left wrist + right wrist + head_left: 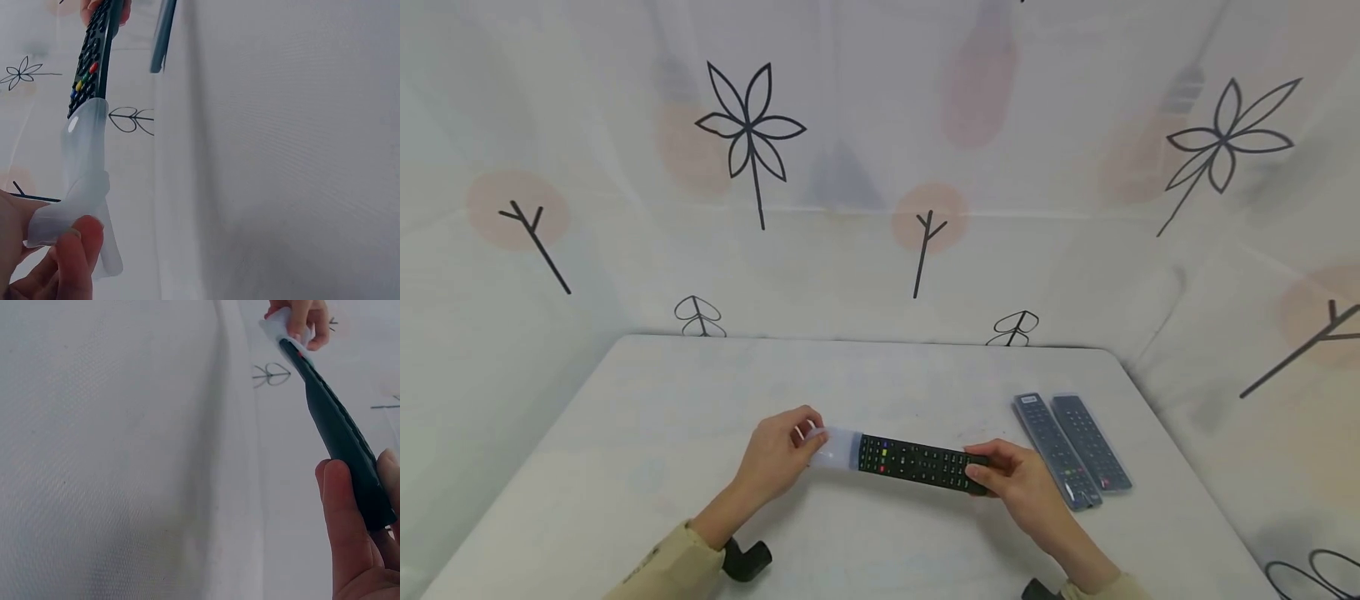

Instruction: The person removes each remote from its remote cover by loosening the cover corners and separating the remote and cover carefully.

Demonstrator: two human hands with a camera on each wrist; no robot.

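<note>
A black remote control [917, 462] with small coloured buttons is held above the white table. Its right end is gripped by my right hand [1018, 483], thumb on the button face and fingers behind, as the right wrist view shows. Over the left end of the remote fits a translucent soft sleeve [838, 448]. My left hand [782, 450] pinches the loose end of that sleeve between thumb and fingers. In the left wrist view the sleeve [87, 144] is folded near the fingertips and covers only the end of the remote [94, 56].
Two more remotes lie side by side on the table's right part: a longer one [1056, 450] and a shorter one [1092, 442], both in translucent covers. The white tabletop [700, 400] meets a patterned cloth backdrop [850, 267] at its far edge.
</note>
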